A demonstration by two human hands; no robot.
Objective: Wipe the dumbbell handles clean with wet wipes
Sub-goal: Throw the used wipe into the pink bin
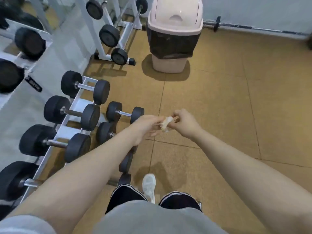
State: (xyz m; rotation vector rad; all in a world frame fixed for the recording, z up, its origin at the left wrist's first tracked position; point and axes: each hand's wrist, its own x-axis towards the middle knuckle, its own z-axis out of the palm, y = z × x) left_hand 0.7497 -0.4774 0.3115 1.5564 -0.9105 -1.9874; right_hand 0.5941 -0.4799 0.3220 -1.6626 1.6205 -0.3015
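Observation:
A crumpled white wet wipe (166, 123) is held between both hands in front of me, above the brown floor. My left hand (146, 128) and my right hand (185, 123) each pinch one side of it. Just beyond my left hand a small dumbbell (125, 113) with black ends and a chrome handle lies on the floor. Another small dumbbell (105, 133) is partly hidden under my left forearm. Several larger black dumbbells (85, 86) sit on a white rack (79, 105) to the left.
A pink swing-lid trash bin (174, 36) with a black liner stands ahead on the floor. A second white rack with dumbbells (109, 35) is at the back left. A barbell (217, 23) lies along the far wall. My white shoe (148, 184) is below.

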